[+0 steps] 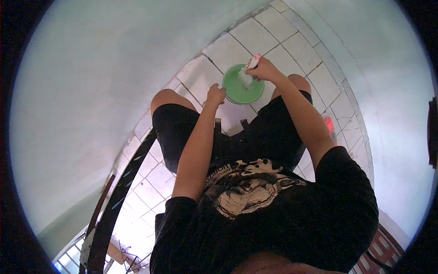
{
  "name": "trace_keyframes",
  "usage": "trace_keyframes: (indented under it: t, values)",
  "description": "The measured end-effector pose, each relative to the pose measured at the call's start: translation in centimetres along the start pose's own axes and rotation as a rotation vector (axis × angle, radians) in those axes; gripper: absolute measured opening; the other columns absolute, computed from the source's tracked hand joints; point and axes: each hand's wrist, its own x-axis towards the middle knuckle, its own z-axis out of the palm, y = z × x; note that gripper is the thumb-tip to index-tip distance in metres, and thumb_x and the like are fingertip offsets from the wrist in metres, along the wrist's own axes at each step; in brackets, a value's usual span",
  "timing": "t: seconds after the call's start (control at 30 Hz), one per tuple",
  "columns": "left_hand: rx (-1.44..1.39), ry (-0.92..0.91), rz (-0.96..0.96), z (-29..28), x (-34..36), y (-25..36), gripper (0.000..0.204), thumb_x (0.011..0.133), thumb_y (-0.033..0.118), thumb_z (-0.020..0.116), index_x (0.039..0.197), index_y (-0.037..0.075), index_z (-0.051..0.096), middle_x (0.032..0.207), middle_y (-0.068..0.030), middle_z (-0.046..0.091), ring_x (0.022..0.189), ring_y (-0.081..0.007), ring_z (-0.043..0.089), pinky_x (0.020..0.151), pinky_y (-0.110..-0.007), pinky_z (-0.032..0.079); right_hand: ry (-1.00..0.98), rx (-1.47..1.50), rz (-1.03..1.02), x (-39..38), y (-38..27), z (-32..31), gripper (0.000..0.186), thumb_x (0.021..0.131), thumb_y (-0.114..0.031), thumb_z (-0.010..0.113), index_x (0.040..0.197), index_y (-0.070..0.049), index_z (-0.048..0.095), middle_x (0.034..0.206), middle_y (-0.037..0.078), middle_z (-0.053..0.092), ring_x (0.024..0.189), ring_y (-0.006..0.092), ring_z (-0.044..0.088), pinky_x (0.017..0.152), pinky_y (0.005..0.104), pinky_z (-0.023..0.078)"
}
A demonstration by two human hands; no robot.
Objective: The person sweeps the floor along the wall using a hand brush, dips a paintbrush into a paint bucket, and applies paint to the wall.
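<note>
A round green bucket (236, 93) stands on the tiled floor in front of my knees. My right hand (263, 71) is closed above its right rim, pinching a small soft packet (254, 60), white with pink-red marks. Below those fingers a whitish patch (245, 80) shows over the bucket's inside; whether it is powder, foam or part of the packet I cannot tell. At the left rim my left hand (216, 95) has its fingers curled against the bucket's edge, thumb pointing up. The bucket's contents are too blurred to make out.
Pale walls (114, 59) rise close on both sides of the white tiled floor (269, 27). A dark beam (123, 192) slants along my left. Something bright red (329, 123) lies on the floor beyond my right arm. A reddish-brown slatted thing (378, 249) is at lower right.
</note>
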Motion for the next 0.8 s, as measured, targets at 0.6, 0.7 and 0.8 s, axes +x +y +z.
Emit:
trace_keyframes:
  t: [0.6,0.7,0.8]
  values:
    - [-0.015,0.097,-0.053,1.0,-3.0,2.9,0.023,0.078,0.012,0.054,0.097,-0.001,0.057,0.085,-0.0241,0.062,0.081,-0.0373,0.062,0.071,-0.044,0.049,-0.072,-0.493,0.065,4.6,9.5,10.1,0.033,0.066,-0.023,0.070,0.096,-0.010,0.066,0.091,0.015,0.065,0.086,0.0323,0.061,0.077,0.0389,0.049]
    - [-0.070,0.131,0.001,0.9,-3.7,3.8,0.020,0.081,0.012,0.048,0.092,-0.003,0.056,0.092,-0.0279,0.059,0.087,-0.0442,0.057,0.077,-0.049,0.045,-0.105,-0.497,-0.044,4.4,9.7,10.8,0.031,0.067,-0.024,0.070,0.096,-0.011,0.066,0.090,0.016,0.065,0.085,0.0325,0.062,0.077,0.0393,0.049]
    - [-0.080,0.159,0.020,0.6,-3.7,4.1,0.020,0.081,0.011,0.047,0.092,-0.003,0.056,0.091,-0.0274,0.059,0.087,-0.0443,0.057,0.076,-0.049,0.044,-0.045,-0.559,-0.044,4.4,9.0,11.0,0.029,0.068,-0.026,0.070,0.094,-0.013,0.067,0.092,0.016,0.064,0.087,0.0317,0.061,0.078,0.0397,0.049]
